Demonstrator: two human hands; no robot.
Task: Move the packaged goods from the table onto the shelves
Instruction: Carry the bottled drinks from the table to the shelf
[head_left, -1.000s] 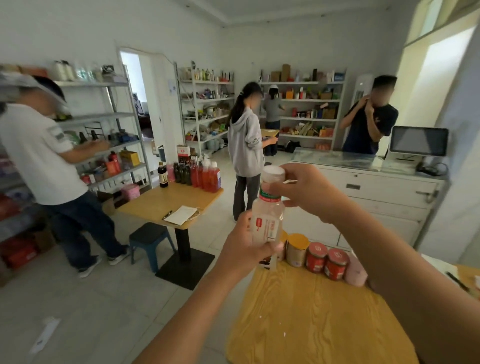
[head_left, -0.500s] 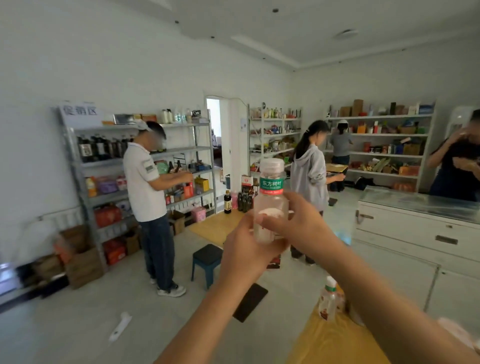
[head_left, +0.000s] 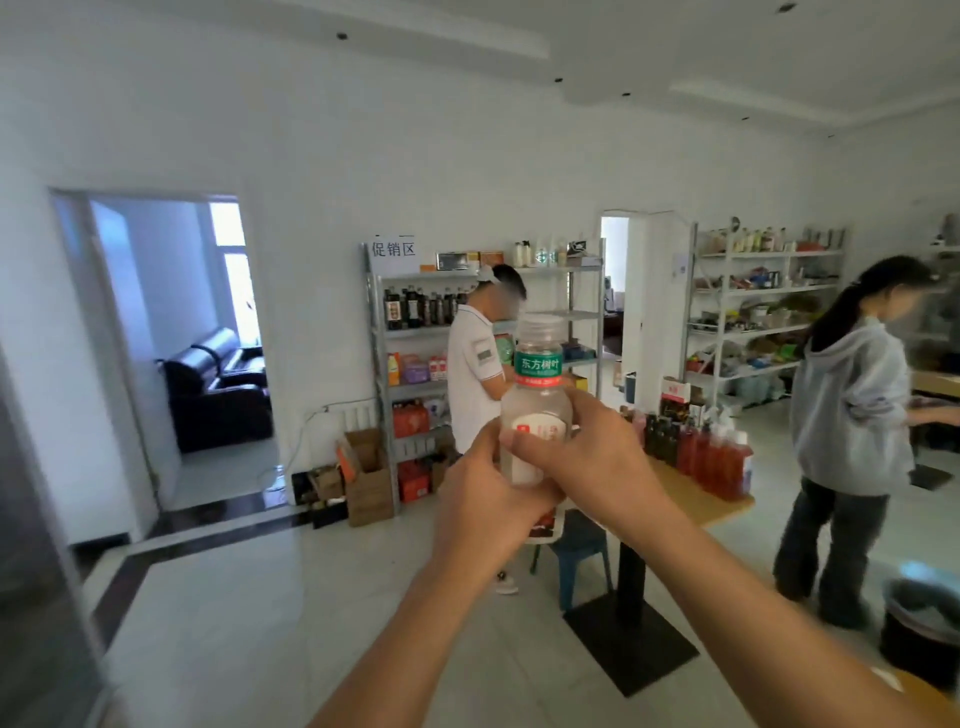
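White-walled shop room with metal shelves (head_left: 483, 332) ahead. Left hand (head_left: 485, 499) and right hand (head_left: 592, 457) both wrap a clear plastic bottle with green label (head_left: 537, 400), held upright mid-air. Looks like mid-carry; next up, walking over to shelve it.

green-banded bottle (head_left: 537, 395); blue stool (head_left: 581, 551), grey hoodie (head_left: 852, 410)
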